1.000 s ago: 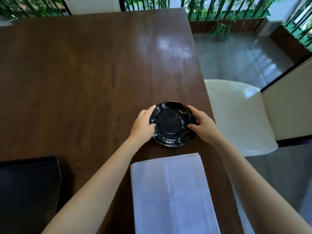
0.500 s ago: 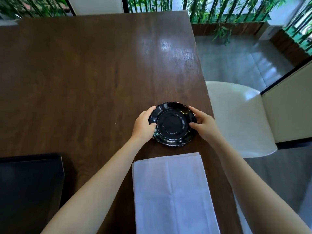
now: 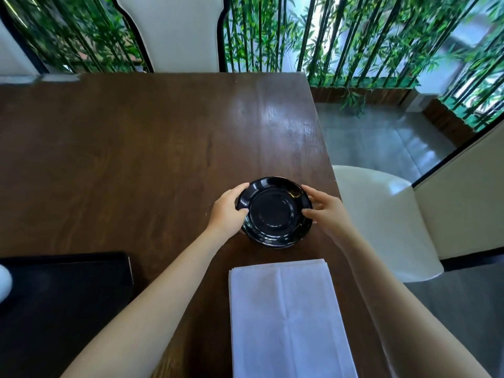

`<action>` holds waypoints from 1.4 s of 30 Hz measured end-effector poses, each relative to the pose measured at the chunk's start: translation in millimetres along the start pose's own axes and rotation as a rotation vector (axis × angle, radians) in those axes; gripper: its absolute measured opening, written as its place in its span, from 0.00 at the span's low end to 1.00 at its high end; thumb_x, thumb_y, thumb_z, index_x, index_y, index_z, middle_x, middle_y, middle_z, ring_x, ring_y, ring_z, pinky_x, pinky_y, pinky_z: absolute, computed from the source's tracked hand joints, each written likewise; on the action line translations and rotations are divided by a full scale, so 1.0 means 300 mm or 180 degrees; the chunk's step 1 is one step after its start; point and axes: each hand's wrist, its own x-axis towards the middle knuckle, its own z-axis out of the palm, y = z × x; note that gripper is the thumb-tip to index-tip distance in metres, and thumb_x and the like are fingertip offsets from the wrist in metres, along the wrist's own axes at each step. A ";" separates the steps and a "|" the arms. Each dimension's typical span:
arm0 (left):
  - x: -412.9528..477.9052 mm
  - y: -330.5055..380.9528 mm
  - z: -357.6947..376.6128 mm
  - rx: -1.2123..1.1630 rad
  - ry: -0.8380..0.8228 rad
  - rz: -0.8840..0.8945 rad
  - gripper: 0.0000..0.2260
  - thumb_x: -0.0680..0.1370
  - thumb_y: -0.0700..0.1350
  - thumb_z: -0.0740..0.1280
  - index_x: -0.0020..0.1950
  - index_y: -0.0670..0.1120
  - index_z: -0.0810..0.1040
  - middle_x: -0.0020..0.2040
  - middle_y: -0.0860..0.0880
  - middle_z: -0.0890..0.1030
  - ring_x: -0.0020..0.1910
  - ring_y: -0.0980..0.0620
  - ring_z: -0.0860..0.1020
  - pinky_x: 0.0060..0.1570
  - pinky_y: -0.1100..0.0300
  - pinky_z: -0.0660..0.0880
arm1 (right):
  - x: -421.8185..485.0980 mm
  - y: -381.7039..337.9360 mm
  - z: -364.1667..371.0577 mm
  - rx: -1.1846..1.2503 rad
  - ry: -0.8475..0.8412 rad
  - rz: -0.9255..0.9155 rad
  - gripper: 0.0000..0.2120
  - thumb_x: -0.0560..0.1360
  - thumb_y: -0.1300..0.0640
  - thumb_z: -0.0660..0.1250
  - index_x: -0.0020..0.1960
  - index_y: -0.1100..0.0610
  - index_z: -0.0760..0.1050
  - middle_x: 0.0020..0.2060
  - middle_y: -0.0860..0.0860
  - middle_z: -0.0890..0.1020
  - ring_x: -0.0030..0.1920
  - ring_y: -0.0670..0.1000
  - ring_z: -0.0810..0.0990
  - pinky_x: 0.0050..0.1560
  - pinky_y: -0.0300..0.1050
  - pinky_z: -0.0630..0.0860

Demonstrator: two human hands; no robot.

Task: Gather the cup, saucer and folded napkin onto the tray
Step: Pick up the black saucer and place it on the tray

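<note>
Saucer [image 3: 274, 212] between both hands' grip

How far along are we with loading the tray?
Done: possibly the cup; a white shape sits on the black tray at the frame's left edge, too cropped to tell. In hand: the left hand and right hand grip the black saucer, away from the tray. Left: the folded napkin lies on the table.

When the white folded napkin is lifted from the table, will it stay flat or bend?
The napkin will probably droop: it looks like thin soft layers with creases. Its stacked edges may slide apart or unfold if pinched at one corner. It seems light, so one of the hands, left or right, should manage.
</note>
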 end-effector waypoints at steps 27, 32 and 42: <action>-0.354 -0.062 -0.700 -0.0395 0.1121 0.0187 0.27 0.73 0.35 0.67 0.69 0.53 0.68 0.68 0.50 0.72 0.63 0.46 0.73 0.58 0.42 0.75 | -0.162 -0.617 0.417 -0.0274 -0.0800 -0.1099 0.27 0.68 0.70 0.67 0.62 0.49 0.76 0.45 0.51 0.83 0.37 0.47 0.79 0.44 0.44 0.80; -0.463 -0.171 -0.825 -0.0471 0.1409 0.0054 0.26 0.73 0.35 0.68 0.69 0.52 0.69 0.68 0.50 0.72 0.63 0.51 0.73 0.55 0.56 0.78 | -0.204 -0.689 0.593 -0.0281 -0.1158 -0.1178 0.28 0.69 0.72 0.66 0.64 0.51 0.75 0.44 0.52 0.81 0.38 0.47 0.79 0.44 0.39 0.80; -0.679 -0.452 -0.952 -0.0960 0.1912 -0.0527 0.26 0.73 0.35 0.68 0.68 0.54 0.70 0.63 0.47 0.77 0.60 0.48 0.76 0.57 0.44 0.76 | -0.291 -0.708 0.964 -0.0403 -0.1836 -0.1154 0.29 0.68 0.75 0.64 0.63 0.50 0.75 0.39 0.46 0.82 0.31 0.37 0.78 0.35 0.31 0.77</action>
